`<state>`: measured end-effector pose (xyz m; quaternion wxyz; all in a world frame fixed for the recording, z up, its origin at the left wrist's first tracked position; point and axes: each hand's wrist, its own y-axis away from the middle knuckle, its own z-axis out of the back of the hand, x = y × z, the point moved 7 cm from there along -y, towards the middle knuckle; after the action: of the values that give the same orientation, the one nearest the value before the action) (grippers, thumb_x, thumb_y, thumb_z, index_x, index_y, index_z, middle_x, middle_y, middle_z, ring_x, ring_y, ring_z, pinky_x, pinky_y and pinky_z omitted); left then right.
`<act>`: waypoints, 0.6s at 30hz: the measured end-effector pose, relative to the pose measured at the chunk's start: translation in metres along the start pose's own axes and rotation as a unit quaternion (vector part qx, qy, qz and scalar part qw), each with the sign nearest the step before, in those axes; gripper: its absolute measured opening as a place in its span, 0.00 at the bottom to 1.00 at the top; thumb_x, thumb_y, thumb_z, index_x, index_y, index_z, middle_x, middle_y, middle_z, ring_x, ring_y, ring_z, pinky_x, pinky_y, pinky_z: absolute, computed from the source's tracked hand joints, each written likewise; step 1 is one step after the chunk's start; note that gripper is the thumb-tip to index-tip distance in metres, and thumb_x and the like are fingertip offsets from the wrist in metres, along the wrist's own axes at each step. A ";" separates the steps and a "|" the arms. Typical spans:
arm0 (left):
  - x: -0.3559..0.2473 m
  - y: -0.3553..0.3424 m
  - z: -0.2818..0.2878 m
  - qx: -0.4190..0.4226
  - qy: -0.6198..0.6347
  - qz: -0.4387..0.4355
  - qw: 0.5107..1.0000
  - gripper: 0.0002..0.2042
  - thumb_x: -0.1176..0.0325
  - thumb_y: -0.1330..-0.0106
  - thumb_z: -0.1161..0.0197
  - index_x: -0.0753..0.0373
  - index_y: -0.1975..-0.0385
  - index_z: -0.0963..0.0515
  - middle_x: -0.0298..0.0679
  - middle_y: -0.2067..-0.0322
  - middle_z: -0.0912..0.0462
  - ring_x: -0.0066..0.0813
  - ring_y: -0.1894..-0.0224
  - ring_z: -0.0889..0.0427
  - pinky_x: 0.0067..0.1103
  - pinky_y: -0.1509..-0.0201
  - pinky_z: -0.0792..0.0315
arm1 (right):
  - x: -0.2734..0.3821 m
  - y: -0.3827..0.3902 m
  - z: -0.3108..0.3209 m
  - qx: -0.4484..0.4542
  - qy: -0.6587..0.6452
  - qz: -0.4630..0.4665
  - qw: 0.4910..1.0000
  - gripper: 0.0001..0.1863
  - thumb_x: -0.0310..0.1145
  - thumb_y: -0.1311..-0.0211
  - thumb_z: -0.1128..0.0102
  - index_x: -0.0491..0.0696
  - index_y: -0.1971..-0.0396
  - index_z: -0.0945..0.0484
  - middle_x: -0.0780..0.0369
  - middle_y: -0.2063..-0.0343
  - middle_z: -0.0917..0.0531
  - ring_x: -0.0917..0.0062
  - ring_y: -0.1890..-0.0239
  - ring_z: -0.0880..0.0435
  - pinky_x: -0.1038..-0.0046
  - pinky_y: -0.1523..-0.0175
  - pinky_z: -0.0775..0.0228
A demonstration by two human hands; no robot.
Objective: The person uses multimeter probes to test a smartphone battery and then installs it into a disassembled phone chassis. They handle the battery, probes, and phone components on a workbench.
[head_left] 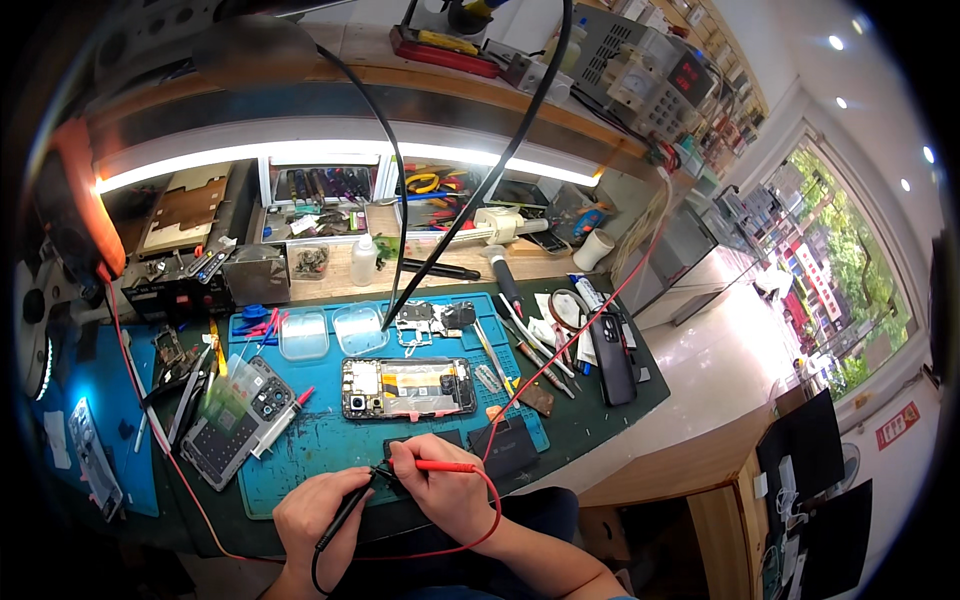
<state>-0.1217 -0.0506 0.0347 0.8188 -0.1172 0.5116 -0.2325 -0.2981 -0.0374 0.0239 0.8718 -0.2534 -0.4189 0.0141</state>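
Note:
My left hand [312,508] is closed round a black test probe [345,518], its lead hanging down toward my wrist. My right hand [448,500] grips a red test probe [445,466], whose red lead curves past the wrist. The two probe ends come close together at the mat's near edge; whether they touch each other or a small dark piece there, I cannot tell. Beyond my hands lies an opened phone [362,384] with its inner parts bare. Dark flat pieces [508,447] rest on the blue mat [300,432] near my right hand.
Left of the opened phone lies a phone back cover [225,445] with a syringe [275,428] beside it. Two clear plastic boxes [303,335] stand farther back. A black phone [612,365] and several tools lie at the right. Dark cables cross above the mat.

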 end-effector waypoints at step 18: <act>-0.002 -0.006 0.000 0.021 -0.017 -0.027 0.999 0.11 0.81 0.41 0.26 0.65 0.59 0.14 0.46 0.60 0.09 0.46 0.59 0.09 0.32 0.55 0.17 | 0.000 -0.004 0.001 0.020 0.005 -0.025 0.999 0.10 0.32 0.29 0.31 0.45 0.70 0.18 0.56 0.73 0.16 0.60 0.73 0.15 0.63 0.67 0.24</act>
<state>-0.1244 -0.0543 0.0389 0.8234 -0.1178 0.4891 -0.2626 -0.3001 -0.0405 0.0262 0.8788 -0.2253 -0.4207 -0.0005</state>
